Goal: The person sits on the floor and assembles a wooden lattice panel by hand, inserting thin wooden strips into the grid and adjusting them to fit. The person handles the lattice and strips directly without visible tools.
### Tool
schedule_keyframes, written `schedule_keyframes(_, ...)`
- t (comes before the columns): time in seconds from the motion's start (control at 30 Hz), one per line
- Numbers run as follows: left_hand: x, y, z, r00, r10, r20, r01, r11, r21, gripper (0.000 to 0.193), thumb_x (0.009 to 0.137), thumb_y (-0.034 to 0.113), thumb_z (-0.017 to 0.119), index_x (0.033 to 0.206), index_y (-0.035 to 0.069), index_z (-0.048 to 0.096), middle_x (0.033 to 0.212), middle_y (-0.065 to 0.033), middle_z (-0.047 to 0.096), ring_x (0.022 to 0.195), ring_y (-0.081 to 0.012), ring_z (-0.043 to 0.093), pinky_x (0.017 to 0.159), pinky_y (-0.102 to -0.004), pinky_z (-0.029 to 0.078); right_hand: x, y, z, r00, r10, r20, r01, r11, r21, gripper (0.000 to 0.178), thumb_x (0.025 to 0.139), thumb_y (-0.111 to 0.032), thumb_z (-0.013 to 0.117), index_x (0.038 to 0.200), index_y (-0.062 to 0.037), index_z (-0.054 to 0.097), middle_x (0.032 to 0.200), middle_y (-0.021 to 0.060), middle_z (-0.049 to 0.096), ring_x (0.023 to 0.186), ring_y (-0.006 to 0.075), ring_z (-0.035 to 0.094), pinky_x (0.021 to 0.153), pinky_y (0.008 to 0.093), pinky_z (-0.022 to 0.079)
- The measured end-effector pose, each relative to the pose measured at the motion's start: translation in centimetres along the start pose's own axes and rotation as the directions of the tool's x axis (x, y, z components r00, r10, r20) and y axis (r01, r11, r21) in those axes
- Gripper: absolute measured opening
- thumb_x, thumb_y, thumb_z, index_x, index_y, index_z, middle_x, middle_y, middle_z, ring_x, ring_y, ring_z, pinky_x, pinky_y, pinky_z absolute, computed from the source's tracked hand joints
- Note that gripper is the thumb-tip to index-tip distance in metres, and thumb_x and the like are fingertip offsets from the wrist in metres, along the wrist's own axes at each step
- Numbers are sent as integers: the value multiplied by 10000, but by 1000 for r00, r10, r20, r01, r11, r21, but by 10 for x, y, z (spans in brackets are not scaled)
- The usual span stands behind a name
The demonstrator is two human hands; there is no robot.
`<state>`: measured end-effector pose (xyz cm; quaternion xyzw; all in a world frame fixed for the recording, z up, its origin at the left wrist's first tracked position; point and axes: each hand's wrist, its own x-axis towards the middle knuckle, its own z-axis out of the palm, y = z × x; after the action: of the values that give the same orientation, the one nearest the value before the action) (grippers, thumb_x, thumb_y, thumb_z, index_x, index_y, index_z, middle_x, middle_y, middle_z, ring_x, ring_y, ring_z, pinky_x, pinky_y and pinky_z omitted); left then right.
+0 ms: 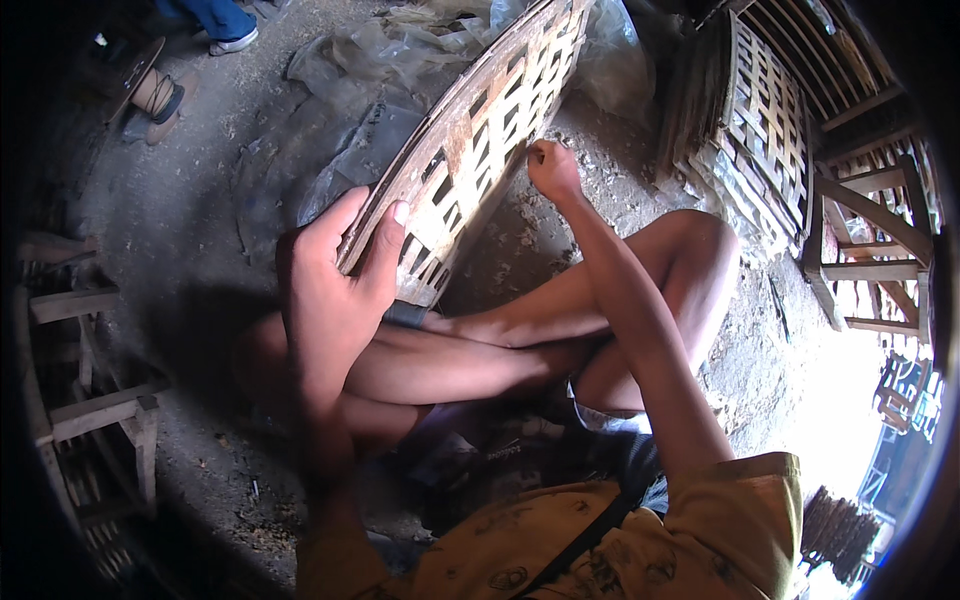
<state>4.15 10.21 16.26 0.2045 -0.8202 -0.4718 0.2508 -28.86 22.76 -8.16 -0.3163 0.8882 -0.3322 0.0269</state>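
A woven bamboo panel (480, 150) with square gaps in its lattice stands tilted on edge in front of my crossed legs. My left hand (345, 270) is closed around its near left edge, with the thumb on the woven face and the fingers behind. My right hand (555, 170) is by the panel's right edge, fingers curled in. Whether it touches the panel, or holds anything small, I cannot make out.
A stack of similar woven panels (765, 120) stands at the right, beside a wooden frame (870, 240). Crumpled clear plastic sheeting (370, 60) lies behind my panel. A spool of cord (157, 95) is far left, near another person's shoe (235, 42). Wooden stands (90, 415) line the left.
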Motion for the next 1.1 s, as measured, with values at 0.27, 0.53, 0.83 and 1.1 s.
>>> schedule_keyframes(0.27, -1, 1, 1, 1000, -1, 13, 1, 1000, 3, 293, 1004, 202, 684, 1069, -83, 676, 827, -100, 699, 781, -93, 582, 738, -293, 499, 8, -7, -14, 992, 126, 3, -126, 991, 49, 263, 897, -203, 608, 1077, -92, 764, 1018, 273, 722, 960, 440, 704, 897, 485, 561)
schedule_keyframes(0.53, 0, -3, 4, 991, 121, -53, -119, 992, 31, 207, 1011, 160, 642, 982, -44, 654, 715, -142, 637, 630, -111, 537, 604, -315, 465, -4, -13, 1, 998, 65, -26, -67, 995, -81, 207, 885, -216, 642, 996, -80, 752, 948, 202, 745, 895, 386, 725, 842, 452, 577)
schedule_keyframes(0.83, -2, -6, 2, 998, 58, 0, -58, 998, 4, 213, 1028, 158, 645, 1062, -49, 683, 784, -24, 643, 749, -74, 539, 693, -252, 462, 16, 11, -3, 999, 30, 12, -31, 996, 81, 240, 872, -207, 633, 1034, -59, 730, 989, 256, 724, 971, 445, 695, 898, 471, 550)
schedule_keyframes(1.1, -1, -7, -1, 998, 33, -45, -29, 997, 72, 266, 971, 135, 723, 1093, -95, 671, 809, -130, 712, 738, -102, 611, 686, -291, 512, 22, 21, 0, 997, -55, 44, 52, 996, 72, 262, 892, -206, 628, 1078, -41, 711, 1013, 248, 728, 990, 439, 699, 904, 475, 556)
